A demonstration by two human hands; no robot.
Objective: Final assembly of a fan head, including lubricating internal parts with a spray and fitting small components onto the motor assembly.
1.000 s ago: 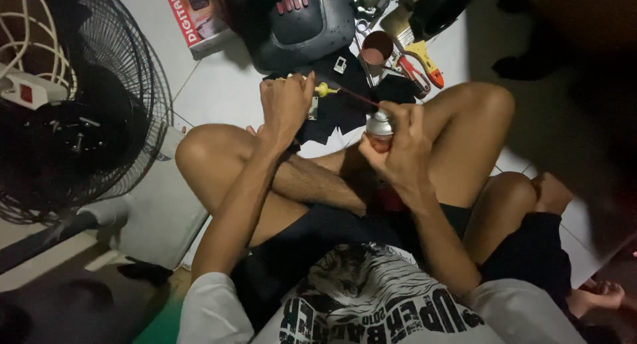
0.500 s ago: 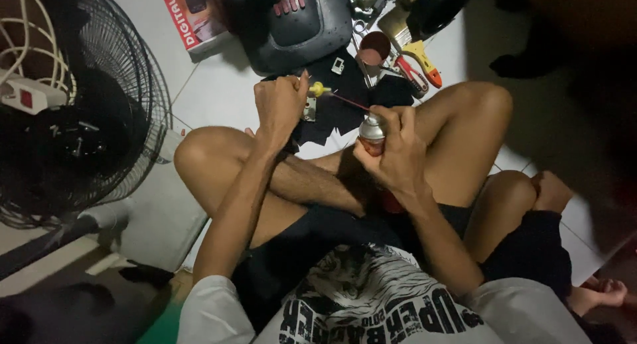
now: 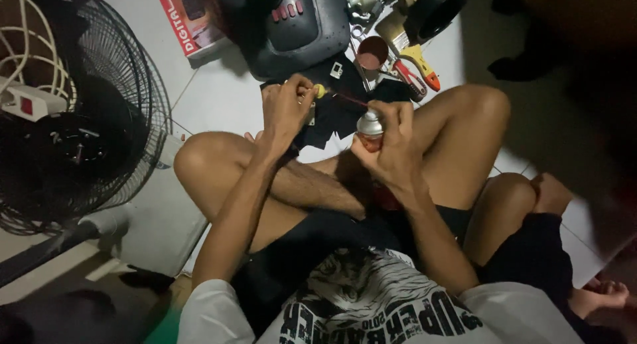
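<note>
Hands, two of them, work above the crossed legs of a person seated on the floor. The right hand (image 3: 391,148) is wrapped tight around one spray can (image 3: 370,128), whose thin red straw (image 3: 350,100) points away from the can. Just beyond the straw's tip, the left hand (image 3: 286,108) is closed on a small yellow-tipped part (image 3: 320,90). Farther past the can lie one grey case (image 3: 298,29) and one yellow-handled tool (image 3: 422,62); one black fan (image 3: 79,125) stands well left of it.

The spray can (image 3: 370,128) gleams like bare metal at its shoulder. The floor tiles (image 3: 219,95) look smooth and faintly glossy. The fan guard (image 3: 142,85) is thin dark wire. The grey case (image 3: 302,29) looks like matt plastic, and the box (image 3: 189,19) like printed card.
</note>
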